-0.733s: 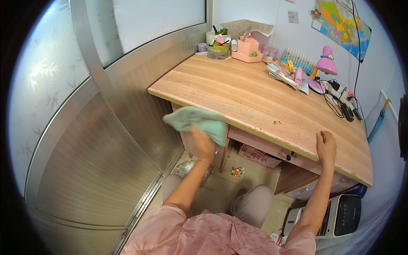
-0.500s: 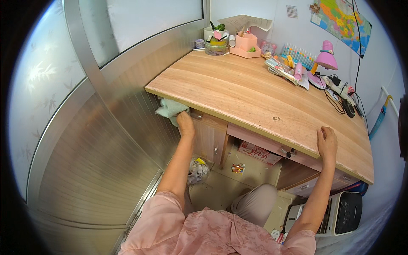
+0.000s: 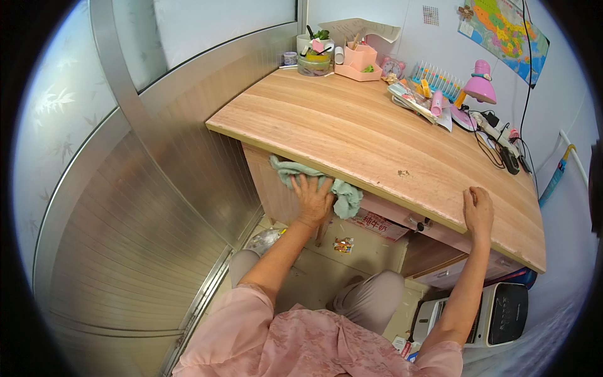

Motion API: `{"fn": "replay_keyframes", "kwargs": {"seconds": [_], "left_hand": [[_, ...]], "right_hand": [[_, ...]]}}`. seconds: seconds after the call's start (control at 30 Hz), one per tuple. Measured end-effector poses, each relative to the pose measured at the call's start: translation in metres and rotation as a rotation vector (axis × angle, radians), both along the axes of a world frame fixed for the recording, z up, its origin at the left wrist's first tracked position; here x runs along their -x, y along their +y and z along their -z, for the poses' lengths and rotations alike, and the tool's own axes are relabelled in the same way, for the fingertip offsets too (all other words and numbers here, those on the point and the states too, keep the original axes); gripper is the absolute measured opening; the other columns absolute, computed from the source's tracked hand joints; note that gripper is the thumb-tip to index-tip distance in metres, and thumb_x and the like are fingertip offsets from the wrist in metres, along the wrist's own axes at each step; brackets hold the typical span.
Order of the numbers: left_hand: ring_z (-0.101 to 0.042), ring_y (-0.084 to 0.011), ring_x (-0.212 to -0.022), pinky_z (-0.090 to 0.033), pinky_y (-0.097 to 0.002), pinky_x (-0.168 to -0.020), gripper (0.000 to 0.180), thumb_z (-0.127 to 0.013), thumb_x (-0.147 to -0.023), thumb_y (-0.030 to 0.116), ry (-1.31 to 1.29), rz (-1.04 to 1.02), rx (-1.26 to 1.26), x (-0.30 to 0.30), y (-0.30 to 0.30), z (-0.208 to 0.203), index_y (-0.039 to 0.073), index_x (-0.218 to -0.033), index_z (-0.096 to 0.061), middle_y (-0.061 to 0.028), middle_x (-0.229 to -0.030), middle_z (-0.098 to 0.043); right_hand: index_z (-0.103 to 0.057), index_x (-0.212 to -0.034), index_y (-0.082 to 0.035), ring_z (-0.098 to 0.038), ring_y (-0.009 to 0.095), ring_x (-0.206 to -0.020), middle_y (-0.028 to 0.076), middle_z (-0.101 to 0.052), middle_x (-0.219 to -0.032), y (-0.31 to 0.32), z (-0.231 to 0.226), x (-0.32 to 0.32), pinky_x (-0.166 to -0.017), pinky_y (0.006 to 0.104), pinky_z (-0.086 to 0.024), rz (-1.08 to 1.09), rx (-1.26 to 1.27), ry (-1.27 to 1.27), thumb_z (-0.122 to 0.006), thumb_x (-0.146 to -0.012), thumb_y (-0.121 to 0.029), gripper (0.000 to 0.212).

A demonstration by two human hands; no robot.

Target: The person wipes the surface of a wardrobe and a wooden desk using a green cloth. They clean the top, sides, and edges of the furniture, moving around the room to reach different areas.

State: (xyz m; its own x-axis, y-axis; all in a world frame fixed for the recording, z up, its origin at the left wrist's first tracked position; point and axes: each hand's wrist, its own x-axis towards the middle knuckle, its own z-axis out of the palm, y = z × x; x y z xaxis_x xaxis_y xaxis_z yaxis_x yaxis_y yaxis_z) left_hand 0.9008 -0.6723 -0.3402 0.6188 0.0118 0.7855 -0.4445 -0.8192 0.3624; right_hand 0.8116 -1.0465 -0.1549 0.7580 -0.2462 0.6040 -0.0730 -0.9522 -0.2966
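A light green cloth (image 3: 347,198) lies bunched against the drawer front just below the desk's front edge. Spread over it, the fingers of my left hand (image 3: 312,200) press it to the drawer, with cloth showing on both sides of them. My right hand (image 3: 479,212) rests on the front edge of the wooden desk (image 3: 301,119), toward its right end. Its fingers are curled in, and nothing shows in them.
A metal-framed partition (image 3: 182,144) stands at the left. Along the desk's back are a pink organizer (image 3: 358,63), a stack of papers (image 3: 421,103), a pink lamp (image 3: 480,85) and cables (image 3: 496,151). Below stand a carton (image 3: 377,225), a plastic bag (image 3: 264,240) and a white-and-black appliance (image 3: 502,314).
My left hand has moved right along the drawer fronts with the cloth, which has spread wider under the fingers. The right hand stays at the desk edge.
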Motion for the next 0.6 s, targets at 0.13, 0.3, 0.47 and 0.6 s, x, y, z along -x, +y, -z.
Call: {"fn": "replay_keyframes", "kwargs": {"seconds": [0.13,0.3,0.47,0.6], "left_hand": [[-0.023,-0.0563,-0.128,-0.017,-0.0681,-0.103,0.044,-0.055,-0.084,0.021,-0.08,0.168,0.629,-0.002,-0.039,0.018,0.004,-0.125,-0.051,-0.0269,-0.129,-0.039],[-0.033,-0.0456,-0.127,-0.024,-0.0648,-0.102,0.045,-0.058,-0.08,0.017,0.102,0.142,-0.096,0.055,-0.123,0.009,0.004,-0.122,-0.055,-0.0258,-0.125,-0.045],[-0.04,-0.0397,-0.124,-0.03,-0.0538,-0.105,0.048,-0.059,-0.078,0.015,0.354,0.265,-0.13,0.04,-0.096,0.023,0.003,-0.125,-0.053,-0.0231,-0.126,-0.047],[-0.028,-0.0415,-0.135,-0.021,-0.0459,-0.113,0.055,-0.047,-0.094,0.019,0.113,-0.161,0.7,-0.003,-0.01,0.079,-0.008,-0.139,-0.032,-0.0271,-0.145,-0.031]], "right_hand": [[-0.065,-0.099,0.001,-0.06,0.033,-0.094,0.016,-0.064,-0.102,0.011,-0.004,-0.002,-0.084,0.0392,-0.046,-0.024,0.045,-0.014,-0.058,-0.088,-0.027,0.03],[-0.066,-0.099,0.001,-0.06,0.032,-0.096,0.015,-0.064,-0.104,0.009,-0.004,-0.003,-0.085,0.0381,-0.046,0.011,0.006,0.037,-0.059,-0.088,-0.026,0.03],[-0.066,-0.1,0.001,-0.06,0.032,-0.096,0.015,-0.064,-0.104,0.0,0.001,0.0,-0.086,0.0379,-0.046,-0.015,-0.001,0.015,-0.059,-0.089,-0.027,0.031],[-0.066,-0.101,0.001,-0.06,0.032,-0.097,0.015,-0.063,-0.105,0.007,-0.004,0.001,-0.086,0.0382,-0.046,0.012,-0.008,0.029,-0.058,-0.089,-0.027,0.031]]}}
